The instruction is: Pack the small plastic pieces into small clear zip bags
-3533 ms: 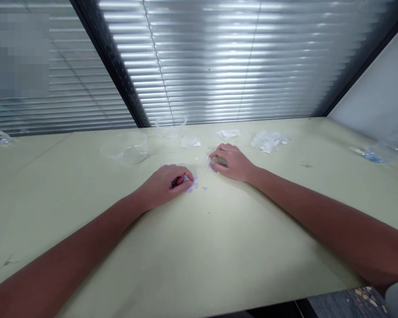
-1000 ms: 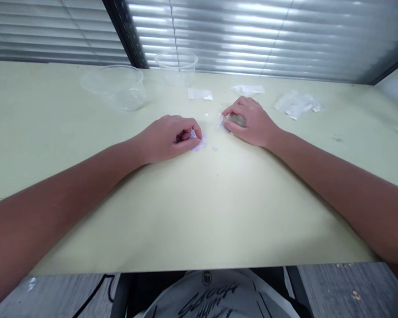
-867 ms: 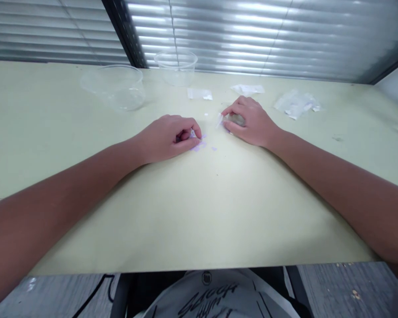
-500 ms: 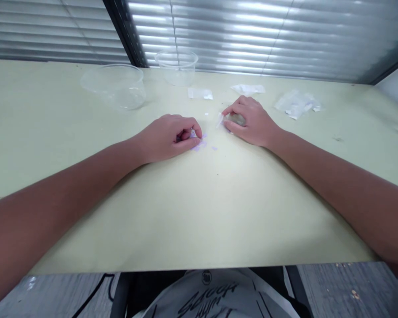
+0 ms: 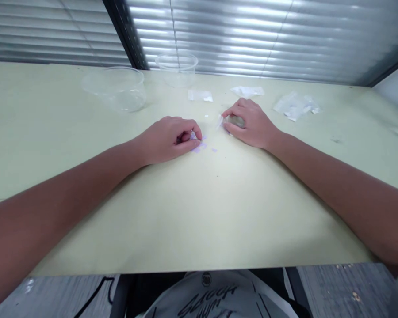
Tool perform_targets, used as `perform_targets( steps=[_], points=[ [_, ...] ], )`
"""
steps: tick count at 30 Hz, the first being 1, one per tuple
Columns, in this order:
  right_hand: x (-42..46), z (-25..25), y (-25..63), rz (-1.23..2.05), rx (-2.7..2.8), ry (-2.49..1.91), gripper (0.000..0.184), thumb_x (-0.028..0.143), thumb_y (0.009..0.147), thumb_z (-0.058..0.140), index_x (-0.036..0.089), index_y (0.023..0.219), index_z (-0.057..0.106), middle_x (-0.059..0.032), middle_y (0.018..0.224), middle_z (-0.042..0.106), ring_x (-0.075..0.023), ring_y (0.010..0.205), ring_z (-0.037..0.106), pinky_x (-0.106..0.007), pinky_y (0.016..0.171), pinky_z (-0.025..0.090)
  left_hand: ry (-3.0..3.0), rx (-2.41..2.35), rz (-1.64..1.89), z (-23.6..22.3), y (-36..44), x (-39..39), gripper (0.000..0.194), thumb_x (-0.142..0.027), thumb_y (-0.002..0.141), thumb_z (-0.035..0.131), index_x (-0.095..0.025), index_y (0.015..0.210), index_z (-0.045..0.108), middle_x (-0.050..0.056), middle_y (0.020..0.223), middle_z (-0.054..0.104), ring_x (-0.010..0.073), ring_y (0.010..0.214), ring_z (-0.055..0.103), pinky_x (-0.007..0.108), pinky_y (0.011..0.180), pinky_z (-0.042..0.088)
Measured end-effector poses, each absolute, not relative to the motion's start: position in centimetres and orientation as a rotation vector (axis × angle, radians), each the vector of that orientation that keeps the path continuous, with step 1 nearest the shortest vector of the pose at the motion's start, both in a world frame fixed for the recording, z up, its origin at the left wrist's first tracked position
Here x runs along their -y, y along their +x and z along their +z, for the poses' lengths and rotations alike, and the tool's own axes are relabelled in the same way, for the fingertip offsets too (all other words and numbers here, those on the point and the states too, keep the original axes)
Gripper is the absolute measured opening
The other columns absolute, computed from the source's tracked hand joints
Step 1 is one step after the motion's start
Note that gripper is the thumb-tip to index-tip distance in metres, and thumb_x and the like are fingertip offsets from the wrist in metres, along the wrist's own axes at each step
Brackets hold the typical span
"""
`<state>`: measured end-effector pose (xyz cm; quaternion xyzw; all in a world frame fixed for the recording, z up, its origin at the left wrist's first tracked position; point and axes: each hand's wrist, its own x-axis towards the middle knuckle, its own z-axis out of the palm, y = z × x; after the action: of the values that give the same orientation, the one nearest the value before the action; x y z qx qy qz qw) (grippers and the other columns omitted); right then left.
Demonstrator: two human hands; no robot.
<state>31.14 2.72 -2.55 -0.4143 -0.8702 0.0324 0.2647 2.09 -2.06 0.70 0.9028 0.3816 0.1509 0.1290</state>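
Several small purple pieces (image 5: 196, 150) lie on the pale table, partly under the fingers of my left hand (image 5: 174, 140). Its thumb and forefinger are pinched together at them; whether a piece sits between the tips is too small to tell. One loose purple piece (image 5: 214, 150) rests a little to the right. My right hand (image 5: 250, 123) is closed in a pinch on a small clear plastic bag (image 5: 220, 122), whose left end sticks out past the fingertips. A bit of purple shows beneath the right thumb. Between the hands lies a tiny white piece (image 5: 206, 115).
Clear plastic tubs (image 5: 128, 99) stand at the back left, and another clear tub (image 5: 177, 73) is by the window blinds. Flat white packets (image 5: 200, 96) lie behind my hands. A heap of small clear bags (image 5: 296, 107) is at the back right. The table's front edge (image 5: 199, 270) is near my body.
The view has shifted very slightly, so things sit a little lower. Both hands keep the same pose and place, with no other visible change.
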Motion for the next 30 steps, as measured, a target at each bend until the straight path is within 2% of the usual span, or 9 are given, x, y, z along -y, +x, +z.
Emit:
perform_targets(
  steps=[30],
  points=[
    [-2.66,-2.58,30.93,0.118,2.336,-1.106,0.025,0.036,0.092,0.062,0.028,0.114,0.071,-0.0085,0.111,0.066,-0.0304,0.105,0.061,-0.050,0.100,0.044,2.609,-1.109,0.443,1.05,1.83,2.21,0.024,-0.040,0.097,0.054,-0.024,0.099,0.071,-0.002,0.069,0.062,0.0161,0.068,0.057,0.028,0.069,0.041]
  ],
)
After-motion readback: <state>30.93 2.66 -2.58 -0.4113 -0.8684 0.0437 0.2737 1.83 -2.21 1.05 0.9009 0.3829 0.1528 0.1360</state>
